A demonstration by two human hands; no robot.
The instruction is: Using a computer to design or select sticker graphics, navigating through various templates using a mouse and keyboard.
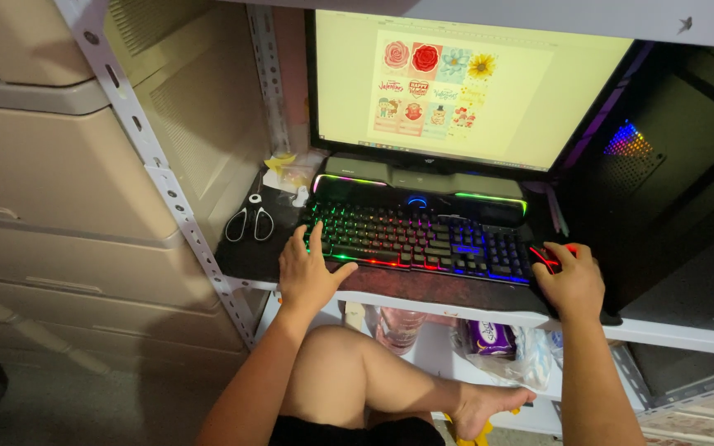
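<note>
A black keyboard [423, 239] with rainbow backlit keys lies on a dark shelf [249, 256]. My left hand [307, 272] rests at its left end, fingers spread over the leftmost keys. My right hand [573, 281] covers a black mouse [545, 256] with red lighting, just right of the keyboard. Behind the keyboard stands a monitor [464, 91] showing a pale page with flower and cartoon stickers. My bent bare leg [373, 376] is below the shelf.
Scissors [250, 221] with black handles lie left of the keyboard. A lit soundbar [419, 190] sits under the monitor. A dark computer case [671, 173] stands at right. Beige plastic drawers [51, 190] fill the left. Bags [497, 343] and a jar [397, 326] sit on the lower shelf.
</note>
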